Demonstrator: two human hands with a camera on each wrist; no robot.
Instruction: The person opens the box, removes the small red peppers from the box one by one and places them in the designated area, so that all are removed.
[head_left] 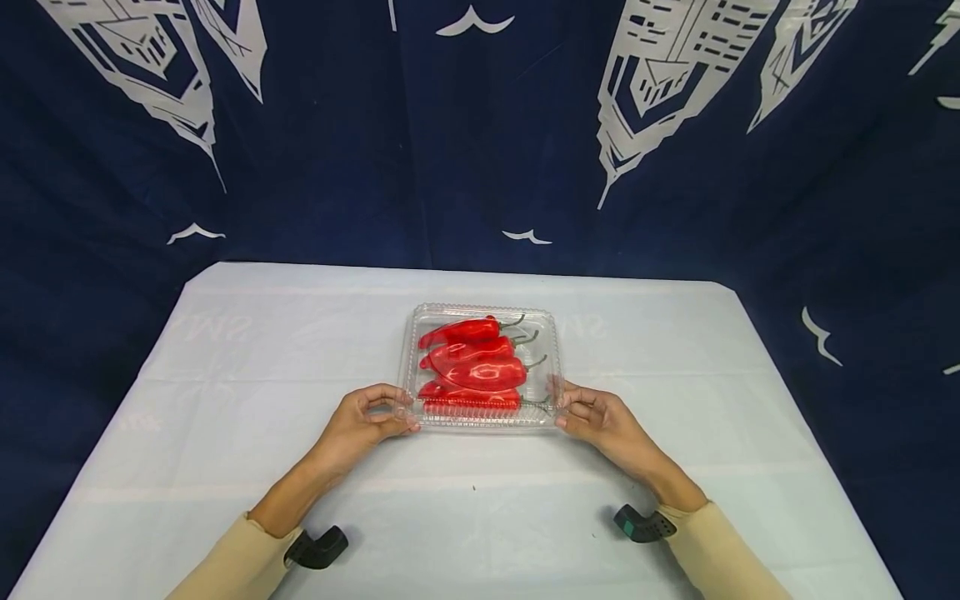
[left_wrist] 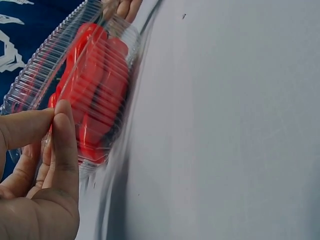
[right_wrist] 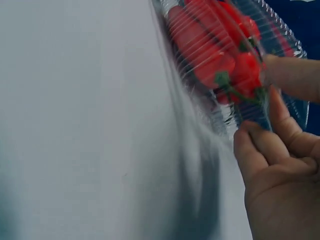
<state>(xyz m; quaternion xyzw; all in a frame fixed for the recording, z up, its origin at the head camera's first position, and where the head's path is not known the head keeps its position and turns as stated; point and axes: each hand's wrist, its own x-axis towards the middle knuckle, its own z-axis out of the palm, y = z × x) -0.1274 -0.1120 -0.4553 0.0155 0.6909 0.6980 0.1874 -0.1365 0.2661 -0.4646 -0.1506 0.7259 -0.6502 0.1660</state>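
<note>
A clear plastic clamshell box with a ridged rim is in the middle of the head view, its lid down. Several red chili peppers lie side by side inside it, their green stems pointing right. My left hand pinches the near left corner of the box between thumb and fingers. At the near right corner, my right hand grips the rim the same way. Both wrist views show the ridged side wall close up, with the peppers visible through it and the stems toward my right hand.
A white cloth covers the table, creased across its width. Behind the table hangs a dark blue curtain printed with white buildings and birds. Black straps sit over the beige sleeves at both wrists.
</note>
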